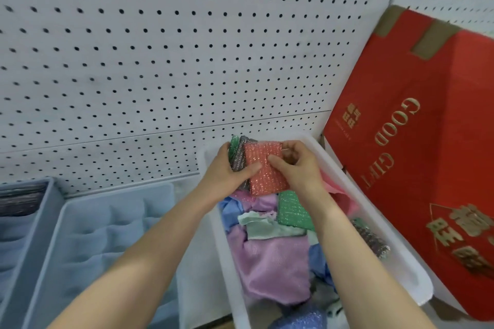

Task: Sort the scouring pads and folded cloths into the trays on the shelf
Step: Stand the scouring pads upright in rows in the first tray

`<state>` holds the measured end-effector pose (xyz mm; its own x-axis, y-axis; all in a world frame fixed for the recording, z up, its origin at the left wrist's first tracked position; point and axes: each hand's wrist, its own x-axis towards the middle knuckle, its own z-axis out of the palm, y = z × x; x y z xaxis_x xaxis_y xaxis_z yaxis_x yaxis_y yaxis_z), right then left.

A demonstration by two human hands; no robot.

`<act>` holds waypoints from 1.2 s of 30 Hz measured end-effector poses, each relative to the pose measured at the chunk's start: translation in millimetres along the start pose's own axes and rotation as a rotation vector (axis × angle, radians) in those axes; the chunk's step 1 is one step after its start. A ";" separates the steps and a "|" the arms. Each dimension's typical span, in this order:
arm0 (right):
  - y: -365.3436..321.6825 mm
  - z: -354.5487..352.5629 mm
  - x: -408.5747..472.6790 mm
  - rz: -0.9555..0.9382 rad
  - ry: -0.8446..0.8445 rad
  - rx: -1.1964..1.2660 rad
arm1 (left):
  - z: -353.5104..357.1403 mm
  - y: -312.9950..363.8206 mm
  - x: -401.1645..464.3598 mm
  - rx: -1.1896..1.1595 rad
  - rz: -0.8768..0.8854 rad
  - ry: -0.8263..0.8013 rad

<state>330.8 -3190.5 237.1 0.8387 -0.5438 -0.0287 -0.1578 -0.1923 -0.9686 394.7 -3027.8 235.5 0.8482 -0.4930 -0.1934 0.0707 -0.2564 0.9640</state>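
Red scouring pad point(265, 168) of coarse woven mesh with glittering metallic threads; green scouring pad point(294, 211) of the same sparkly weave. Soft, matt lilac folded cloth point(272, 267). Smooth, translucent white plastic bin point(395, 243). Matt pale-blue plastic tray point(107, 235). Matt white perforated pegboard point(160, 61). Red cardboard box point(417, 168) with glossy gold lettering.

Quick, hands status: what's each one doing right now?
Left hand: grips a stack of scouring pads, red one on top.
Right hand: pinches the same stack's right edge, thumb on the red pad.
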 end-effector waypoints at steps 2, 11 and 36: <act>1.6 -1.2 6.4 0.015 -0.078 0.025 | -7.7 -8.3 -1.3 -0.034 0.021 0.065; 27.6 3.8 65.6 -0.300 -0.121 -0.954 | -51.5 -15.5 -17.9 -0.079 0.041 0.448; -42.0 134.1 -75.6 -0.391 0.313 -0.526 | -197.2 -65.7 -151.3 -0.224 0.060 0.446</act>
<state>343.9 -3031.8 246.9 0.7087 -0.5482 0.4441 -0.1725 -0.7450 -0.6444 365.2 -2772.4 237.4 0.9926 -0.0853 -0.0867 0.0845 -0.0295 0.9960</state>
